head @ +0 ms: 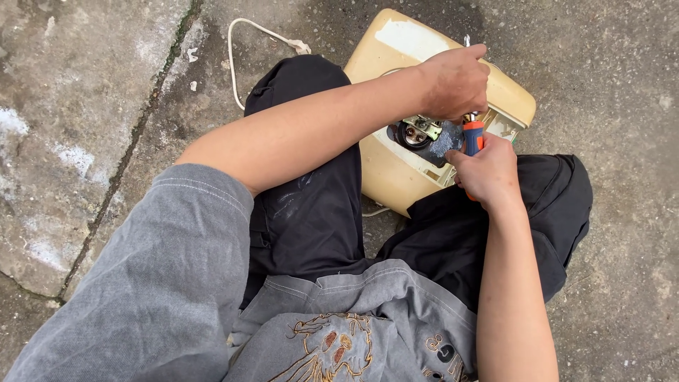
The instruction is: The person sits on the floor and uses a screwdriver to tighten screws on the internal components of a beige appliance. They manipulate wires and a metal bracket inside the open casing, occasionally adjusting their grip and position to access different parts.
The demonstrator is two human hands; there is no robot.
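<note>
The gray concrete ground [622,78] is the biggest thing here, rough and stained, and the yellow box rests on it; a long crack [134,134] runs down the ground far off to the left of the yellow box; the person sits with legs in black trousers [311,212] bent up on both sides of the yellow box, and a gray shirt [163,283] with gold stitching shows at the bottom, well below the box; the yellow box [396,170] is an old cream plastic machine case, lying tilted between the knees, with a worn white patch near its top end; a white cord [244,42] loops on the ground just left of the top of the yellow box; in the open middle of the yellow box sits a dark round metal part [424,138]; the left hand [456,81] reaches across over the yellow box and its fingers are curled down and pressed together around something thin and metal above the round part, but I cannot tell just what it pinches; the right hand [491,173] is at the lower right edge of the yellow box, fingers wrapped tight around a screwdriver with an orange handle [472,136], which points up toward the round part and touches the left hand
</note>
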